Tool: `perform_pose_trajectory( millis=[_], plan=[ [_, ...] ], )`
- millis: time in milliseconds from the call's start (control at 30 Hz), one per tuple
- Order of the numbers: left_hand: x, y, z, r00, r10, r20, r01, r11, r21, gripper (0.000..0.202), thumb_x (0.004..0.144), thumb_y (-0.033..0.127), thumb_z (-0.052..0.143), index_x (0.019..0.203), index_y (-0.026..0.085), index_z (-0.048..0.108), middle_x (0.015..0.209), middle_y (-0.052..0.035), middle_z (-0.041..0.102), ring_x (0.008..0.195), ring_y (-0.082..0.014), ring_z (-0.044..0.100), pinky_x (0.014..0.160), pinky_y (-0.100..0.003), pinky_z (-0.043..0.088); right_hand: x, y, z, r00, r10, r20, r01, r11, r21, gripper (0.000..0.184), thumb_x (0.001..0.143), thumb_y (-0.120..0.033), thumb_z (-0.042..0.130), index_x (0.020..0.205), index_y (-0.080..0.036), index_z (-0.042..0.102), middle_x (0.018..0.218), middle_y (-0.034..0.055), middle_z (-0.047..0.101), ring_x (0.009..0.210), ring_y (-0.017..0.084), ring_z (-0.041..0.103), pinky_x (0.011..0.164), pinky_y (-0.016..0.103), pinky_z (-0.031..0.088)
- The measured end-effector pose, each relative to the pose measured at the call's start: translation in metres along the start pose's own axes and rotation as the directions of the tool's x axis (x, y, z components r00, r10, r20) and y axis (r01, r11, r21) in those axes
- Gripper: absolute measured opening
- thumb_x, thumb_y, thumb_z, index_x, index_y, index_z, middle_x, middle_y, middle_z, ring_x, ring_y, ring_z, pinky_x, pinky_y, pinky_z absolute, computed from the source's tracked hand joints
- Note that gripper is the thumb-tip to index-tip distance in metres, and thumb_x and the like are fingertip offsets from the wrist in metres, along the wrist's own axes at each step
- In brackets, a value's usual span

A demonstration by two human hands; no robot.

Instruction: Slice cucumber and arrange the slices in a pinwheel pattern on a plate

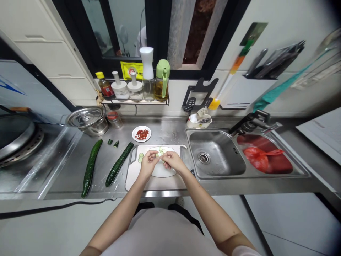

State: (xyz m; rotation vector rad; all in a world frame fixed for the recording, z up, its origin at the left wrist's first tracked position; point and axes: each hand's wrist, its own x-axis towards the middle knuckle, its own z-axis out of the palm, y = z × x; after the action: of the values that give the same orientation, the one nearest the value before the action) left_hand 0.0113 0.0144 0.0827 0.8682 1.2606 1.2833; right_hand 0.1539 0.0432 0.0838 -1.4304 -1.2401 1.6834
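My left hand (pixel 148 163) and my right hand (pixel 172 160) meet over a white plate (pixel 163 171) that lies on a white cutting board (pixel 156 183). Both hands pinch pale green cucumber slices (pixel 160 153) between their fingertips. More slices lie on the plate's far side, and a few others (pixel 140 157) rest on the board to the left. Two whole dark green cucumbers (pixel 90 167) (pixel 119 164) lie on the steel counter left of the board, with two cut ends (pixel 113 143) behind them.
A small dish of red chilli bits (pixel 141 134) sits behind the board. A steel pot (pixel 87 121) stands at the left, a shelf of bottles (pixel 135 89) above. To the right is a double sink (pixel 215 156) with a red bag (pixel 257 158).
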Motion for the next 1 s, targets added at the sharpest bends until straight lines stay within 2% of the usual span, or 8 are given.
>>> perform_pose_trajectory(
  millis=[100,200,367,533,667,833,1000],
  plan=[
    [0.003,-0.008,0.003,1.000,-0.004,-0.026,0.005,1.000,0.013,0.030,0.057,0.029,0.076,0.079,0.018,0.059,0.068,0.0030,0.054,0.059,-0.0077,0.043,0.058,-0.020,0.035,0.002,0.005,-0.009,0.999,-0.033,0.010,0.034,0.999,-0.030,0.023,0.067,-0.038,0.068,0.072,-0.018,0.057,0.046,-0.0058,0.054,0.036,0.006,0.044,0.035,0.016,0.030],
    [0.005,-0.016,0.007,1.000,-0.007,-0.023,0.007,1.000,0.028,0.030,0.056,0.028,0.076,0.079,0.018,0.059,0.065,0.0049,0.052,0.055,-0.0070,0.041,0.056,-0.020,0.034,0.006,0.012,-0.018,0.993,-0.118,0.022,0.119,0.991,-0.067,0.023,0.068,-0.039,0.068,0.071,-0.018,0.059,0.046,-0.0070,0.051,0.039,0.007,0.042,0.038,0.017,0.032],
    [0.011,-0.034,0.012,1.000,-0.003,-0.007,0.003,0.995,0.097,0.025,0.057,0.026,0.075,0.078,0.018,0.064,0.064,0.0051,0.051,0.054,-0.0065,0.039,0.057,-0.020,0.033,0.018,0.025,-0.035,0.970,-0.239,0.035,0.240,0.937,-0.252,0.018,0.069,-0.035,0.064,0.069,-0.017,0.062,0.054,-0.0053,0.053,0.047,0.008,0.044,0.047,0.019,0.035],
    [0.023,-0.055,0.018,1.000,-0.012,0.001,0.012,0.979,0.205,0.018,0.058,0.024,0.075,0.072,0.018,0.065,0.063,0.0035,0.054,0.057,-0.0082,0.043,0.060,-0.020,0.035,0.032,0.031,-0.053,0.961,-0.275,0.010,0.253,0.866,-0.431,0.013,0.067,-0.030,0.064,0.066,-0.018,0.059,0.053,-0.0066,0.049,0.051,0.009,0.043,0.051,0.020,0.034],
    [0.034,-0.063,0.027,0.999,-0.045,-0.002,0.043,0.947,0.318,0.015,0.060,0.024,0.074,0.071,0.019,0.066,0.066,0.0033,0.057,0.058,-0.0091,0.046,0.063,-0.020,0.036,0.039,0.028,-0.066,0.960,-0.279,0.019,0.249,0.825,-0.506,0.010,0.067,-0.025,0.063,0.065,-0.018,0.057,0.054,-0.0067,0.050,0.053,0.009,0.043,0.053,0.020,0.033],
    [0.040,-0.066,0.036,0.995,-0.097,0.002,0.084,0.864,0.497,0.010,0.063,0.025,0.074,0.070,0.021,0.068,0.067,0.0021,0.060,0.063,-0.0119,0.052,0.064,-0.022,0.036,0.041,0.031,-0.077,0.959,-0.278,0.048,0.254,0.777,-0.576,0.003,0.069,-0.018,0.059,0.066,-0.017,0.059,0.055,-0.0062,0.051,0.054,0.008,0.042,0.055,0.019,0.032],
    [0.040,-0.073,0.039,0.989,-0.147,0.018,0.103,0.773,0.626,0.009,0.069,0.029,0.072,0.075,0.022,0.070,0.074,0.0002,0.066,0.068,-0.0141,0.056,0.064,-0.023,0.036,0.042,0.043,-0.078,0.966,-0.255,0.028,0.208,0.714,-0.669,0.006,0.072,-0.013,0.056,0.070,-0.016,0.061,0.058,-0.0046,0.055,0.055,0.009,0.045,0.058,0.019,0.033]
  ],
)
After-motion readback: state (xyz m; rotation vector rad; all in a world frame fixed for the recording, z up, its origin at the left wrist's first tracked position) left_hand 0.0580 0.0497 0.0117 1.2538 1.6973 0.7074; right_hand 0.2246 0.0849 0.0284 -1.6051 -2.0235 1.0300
